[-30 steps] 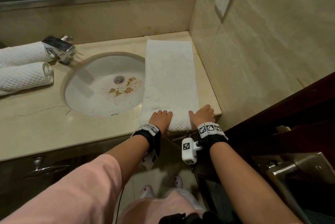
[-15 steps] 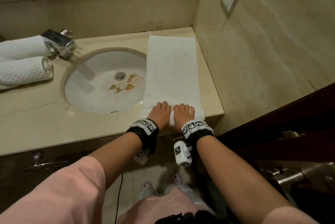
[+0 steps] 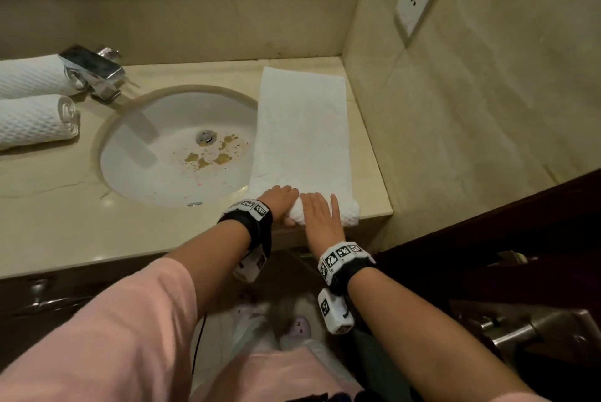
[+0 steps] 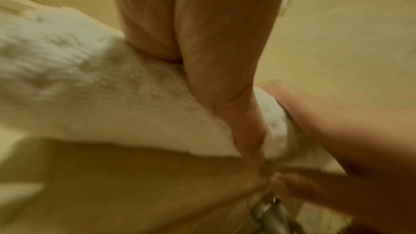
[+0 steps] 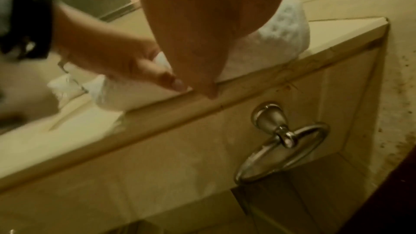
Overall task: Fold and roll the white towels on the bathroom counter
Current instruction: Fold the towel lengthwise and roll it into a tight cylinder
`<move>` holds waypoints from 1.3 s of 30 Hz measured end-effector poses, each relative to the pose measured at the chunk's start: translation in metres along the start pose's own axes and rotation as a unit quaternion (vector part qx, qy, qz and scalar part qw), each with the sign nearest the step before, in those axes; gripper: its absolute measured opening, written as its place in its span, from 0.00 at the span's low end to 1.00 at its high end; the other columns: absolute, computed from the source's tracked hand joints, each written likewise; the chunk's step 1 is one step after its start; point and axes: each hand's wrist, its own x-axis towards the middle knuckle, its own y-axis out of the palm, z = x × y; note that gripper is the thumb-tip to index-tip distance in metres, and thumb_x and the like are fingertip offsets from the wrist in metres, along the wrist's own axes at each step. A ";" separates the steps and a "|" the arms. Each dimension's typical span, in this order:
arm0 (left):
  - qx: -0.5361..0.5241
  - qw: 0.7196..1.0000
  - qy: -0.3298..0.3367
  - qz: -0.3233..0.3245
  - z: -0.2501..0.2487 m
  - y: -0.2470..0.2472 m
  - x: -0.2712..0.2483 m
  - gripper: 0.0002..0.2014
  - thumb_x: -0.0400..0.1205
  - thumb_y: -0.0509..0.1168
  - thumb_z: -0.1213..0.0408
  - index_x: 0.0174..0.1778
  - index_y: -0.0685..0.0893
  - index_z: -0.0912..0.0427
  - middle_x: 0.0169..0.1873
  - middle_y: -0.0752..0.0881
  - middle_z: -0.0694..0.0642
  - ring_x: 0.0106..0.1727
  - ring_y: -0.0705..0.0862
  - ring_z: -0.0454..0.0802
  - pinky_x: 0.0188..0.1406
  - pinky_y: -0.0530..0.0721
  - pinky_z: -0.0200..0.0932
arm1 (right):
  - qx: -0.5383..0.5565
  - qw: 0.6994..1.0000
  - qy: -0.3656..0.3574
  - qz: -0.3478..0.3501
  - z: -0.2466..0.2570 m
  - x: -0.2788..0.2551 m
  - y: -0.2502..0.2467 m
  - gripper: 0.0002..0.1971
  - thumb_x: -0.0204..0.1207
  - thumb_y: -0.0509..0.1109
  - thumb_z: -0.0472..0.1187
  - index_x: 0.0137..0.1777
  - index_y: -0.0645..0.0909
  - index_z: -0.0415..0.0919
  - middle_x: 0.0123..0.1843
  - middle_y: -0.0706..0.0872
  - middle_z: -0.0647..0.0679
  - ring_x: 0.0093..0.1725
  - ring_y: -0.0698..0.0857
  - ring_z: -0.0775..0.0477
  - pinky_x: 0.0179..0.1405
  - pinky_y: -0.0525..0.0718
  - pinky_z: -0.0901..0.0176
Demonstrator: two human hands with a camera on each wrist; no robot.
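White towel (image 3: 304,128) laid out long on the right end of the counter (image 3: 58,223), running from the back wall to the front edge, left side hanging a bit over the sink (image 3: 169,154) rim. Near end already curled into a small roll right at the front edge. Left hand (image 3: 279,203) wrapped around the roll's left part, fingers curled over the top and thumb tucked underneath. Right hand (image 3: 322,216) flat on top just beside it, fingers straight and close together, pressing down. Two finished rolled towels (image 3: 32,102) stacked near the far left back corner behind the faucet (image 3: 94,73). Brownish specks around the sink drain. Towel ring (image 5: 281,141) on the counter's front face, below the roll.
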 end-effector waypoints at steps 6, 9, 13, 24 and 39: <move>0.008 0.999 0.015 0.035 0.002 -0.012 0.011 0.31 0.73 0.73 0.53 0.67 0.71 0.64 0.63 0.76 0.62 0.62 0.77 0.60 0.62 0.78 0.53 | 0.069 0.998 0.009 0.001 -0.005 0.018 -0.015 0.25 0.82 0.57 0.30 0.79 0.64 0.38 0.76 0.72 0.40 0.76 0.69 0.41 0.80 0.56 0.51; 0.078 0.995 0.024 -0.061 -0.005 0.003 0.000 0.27 0.77 0.68 0.54 0.67 0.70 0.65 0.63 0.72 0.62 0.62 0.72 0.60 0.59 0.74 0.50 | 0.056 0.995 0.009 0.086 -0.011 0.036 -0.037 0.17 0.80 0.65 0.36 0.69 0.74 0.40 0.62 0.83 0.41 0.63 0.81 0.40 0.62 0.74 0.53; 0.119 0.987 0.033 -0.106 -0.010 0.020 -0.014 0.22 0.62 0.76 0.56 0.48 0.81 0.61 0.42 0.79 0.56 0.42 0.76 0.54 0.40 0.77 0.46 | -0.005 0.983 -0.008 0.182 -0.020 0.062 -0.060 0.18 0.77 0.70 0.44 0.66 0.80 0.43 0.58 0.86 0.42 0.59 0.84 0.41 0.55 0.79 0.56; 0.004 0.993 0.122 -0.006 0.024 -0.026 0.032 0.31 0.77 0.68 0.47 0.68 0.71 0.65 0.63 0.76 0.63 0.64 0.75 0.60 0.63 0.74 0.50 | 0.080 0.986 0.064 0.131 -0.014 0.061 -0.048 0.29 0.74 0.71 0.45 0.75 0.70 0.41 0.73 0.75 0.43 0.73 0.74 0.42 0.75 0.67 0.50; 0.180 0.976 0.058 -0.108 0.013 0.005 0.012 0.33 0.89 0.43 0.55 0.81 0.37 0.72 0.82 0.44 0.71 0.83 0.44 0.65 0.80 0.36 0.57 | -0.025 0.983 -0.035 0.178 -0.034 0.098 -0.039 0.47 0.79 0.62 0.61 0.84 0.41 0.36 0.86 0.40 0.42 0.85 0.39 0.44 0.83 0.38 0.49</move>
